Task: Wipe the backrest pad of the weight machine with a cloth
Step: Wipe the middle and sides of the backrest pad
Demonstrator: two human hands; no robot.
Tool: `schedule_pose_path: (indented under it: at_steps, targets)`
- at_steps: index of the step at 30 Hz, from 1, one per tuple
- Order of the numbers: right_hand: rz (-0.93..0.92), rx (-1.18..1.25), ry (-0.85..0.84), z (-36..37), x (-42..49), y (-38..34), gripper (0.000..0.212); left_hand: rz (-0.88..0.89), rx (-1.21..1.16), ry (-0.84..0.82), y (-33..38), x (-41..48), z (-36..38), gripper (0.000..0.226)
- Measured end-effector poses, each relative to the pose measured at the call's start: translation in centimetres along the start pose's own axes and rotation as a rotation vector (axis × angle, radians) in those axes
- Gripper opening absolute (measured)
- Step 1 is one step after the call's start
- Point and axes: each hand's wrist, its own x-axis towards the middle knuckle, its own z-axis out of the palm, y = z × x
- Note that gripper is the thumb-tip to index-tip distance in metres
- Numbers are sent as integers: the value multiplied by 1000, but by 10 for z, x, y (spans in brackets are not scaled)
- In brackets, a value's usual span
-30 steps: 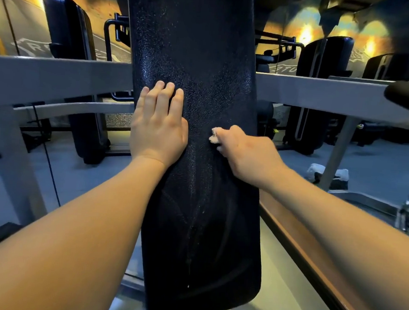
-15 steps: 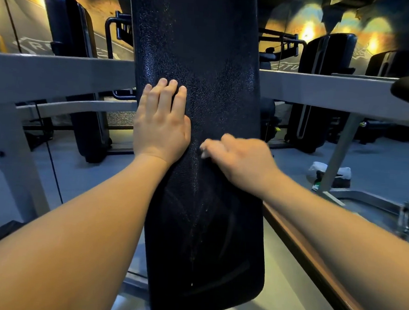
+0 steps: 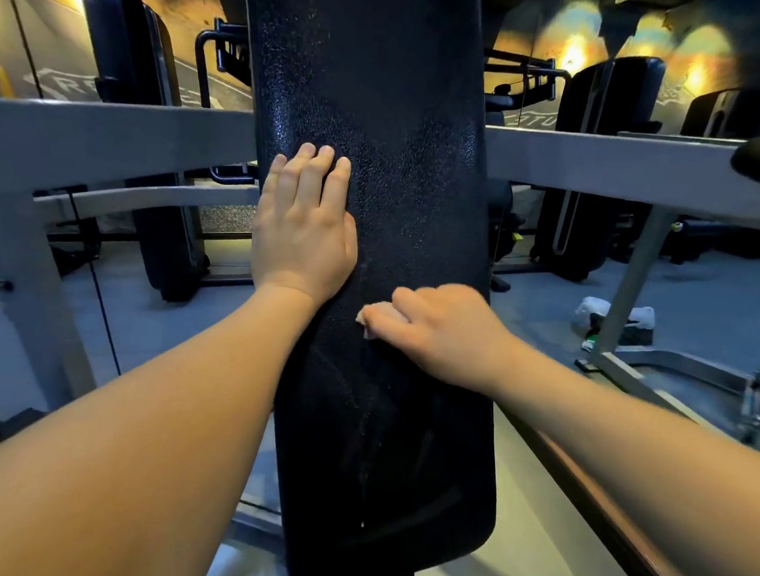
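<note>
A tall black textured backrest pad (image 3: 395, 109) fills the middle of the view, upright. My left hand (image 3: 303, 233) lies flat on its left side, fingers together and pointing up, holding nothing. My right hand (image 3: 438, 325) presses on the pad lower down and right of centre, fingers curled over a small pale cloth (image 3: 369, 320). Only a bit of the cloth shows at the fingertips; the hand hides the remainder.
A grey machine frame bar (image 3: 110, 134) runs across behind the pad on both sides. A brown rail (image 3: 601, 505) slants at the lower right. Other black gym machines (image 3: 128, 67) stand behind. A white bundle (image 3: 592, 309) lies on the grey floor at right.
My right hand with the cloth has slid down and leftward across the pad. My left hand has stayed flat in place.
</note>
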Motion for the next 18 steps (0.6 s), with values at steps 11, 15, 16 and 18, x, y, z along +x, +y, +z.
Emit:
schedule_pose_path:
  at_steps: [11,15,16,18]
  targets:
    - [297,70,107,8,23,-29,18,-46,-147,-4,-6,2,2,45]
    - [55,52,33,1,19,-10,15,-83,-197,-180,-6,8,-13,48]
    - [67,14,51,-2,27,-1,15,-68,-216,-226,-7,10,-17,50]
    - [196,-42,110,-8,45,16,17,-24,-260,-307,-13,11,-26,54]
